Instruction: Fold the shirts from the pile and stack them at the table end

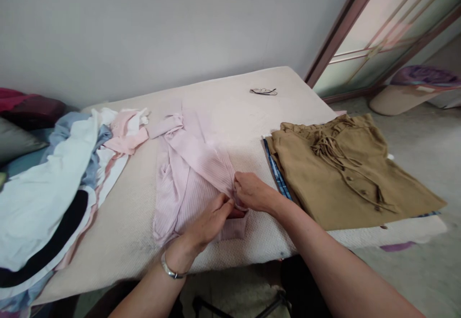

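Note:
A pale pink ribbed garment [187,174] lies partly folded on the cream padded surface [230,102] in front of me. My left hand [209,222], with a silver bracelet on the wrist, pinches the garment's lower edge. My right hand [252,192] grips the same fabric just to the right, fingers closed on it. The two hands nearly touch at the garment's near right corner.
A folded tan garment with fringe ties [345,169] lies at the right on a blue item [275,169]. A heap of white, blue and pink clothes [61,178] fills the left. Glasses [263,91] lie at the far edge. A wall stands behind, a sliding door [389,25] at right.

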A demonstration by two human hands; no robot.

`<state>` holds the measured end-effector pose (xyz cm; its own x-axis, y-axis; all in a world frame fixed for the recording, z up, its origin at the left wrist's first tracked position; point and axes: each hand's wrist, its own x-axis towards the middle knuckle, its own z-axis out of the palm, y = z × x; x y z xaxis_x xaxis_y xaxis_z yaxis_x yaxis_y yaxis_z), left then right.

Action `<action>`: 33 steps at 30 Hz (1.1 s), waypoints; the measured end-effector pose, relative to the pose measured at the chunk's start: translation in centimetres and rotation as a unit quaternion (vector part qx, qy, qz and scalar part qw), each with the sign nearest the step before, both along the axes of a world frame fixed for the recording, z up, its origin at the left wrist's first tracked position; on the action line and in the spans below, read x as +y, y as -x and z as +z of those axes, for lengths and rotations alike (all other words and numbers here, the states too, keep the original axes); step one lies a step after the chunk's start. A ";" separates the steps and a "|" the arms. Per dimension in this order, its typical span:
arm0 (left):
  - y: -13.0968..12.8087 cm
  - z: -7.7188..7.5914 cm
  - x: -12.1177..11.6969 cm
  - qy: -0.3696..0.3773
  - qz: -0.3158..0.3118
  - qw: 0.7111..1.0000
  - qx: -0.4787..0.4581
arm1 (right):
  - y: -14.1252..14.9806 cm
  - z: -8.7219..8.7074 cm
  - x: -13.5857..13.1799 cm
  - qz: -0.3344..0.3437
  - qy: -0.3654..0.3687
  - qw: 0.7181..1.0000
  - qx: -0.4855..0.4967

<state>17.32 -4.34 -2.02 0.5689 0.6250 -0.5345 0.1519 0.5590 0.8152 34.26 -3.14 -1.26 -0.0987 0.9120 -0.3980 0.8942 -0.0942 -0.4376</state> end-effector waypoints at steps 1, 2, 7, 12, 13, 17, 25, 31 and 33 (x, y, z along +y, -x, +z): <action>0.1 0.1 0.0 -0.011 -0.019 1.000 -0.006 | 0.0 0.1 0.0 0.001 0.002 1.000 0.000; 0.2 0.3 -0.1 -0.026 -0.043 0.999 -0.011 | 0.1 0.2 0.0 0.001 0.005 1.000 0.001; 0.5 1.0 -0.3 -0.161 -0.160 0.974 0.007 | 0.3 0.7 0.0 -0.012 0.031 0.999 0.011; 0.6 1.4 -0.3 -0.233 -0.208 0.950 0.023 | 0.7 0.8 0.0 -0.027 0.015 0.999 0.013; 0.6 1.5 -0.3 -0.234 -0.209 0.949 0.018 | 0.8 0.8 0.0 -0.029 0.012 0.999 0.012; 0.6 1.4 -1.1 -0.267 -0.200 0.943 0.011 | 1.3 0.2 -0.5 -0.020 0.009 1.000 -0.007; 4.1 1.1 9.6 -0.423 -0.051 0.880 0.211 | 2.3 -2.1 -0.8 -0.017 0.006 0.999 -0.041; 8.9 1.1 26.9 -0.419 0.061 0.697 0.579 | 2.5 -2.7 -0.7 -0.037 0.020 0.998 -0.046; 9.5 0.2 29.4 -0.441 0.023 0.660 0.608 | 2.5 -3.0 -0.7 -0.036 0.018 0.998 -0.043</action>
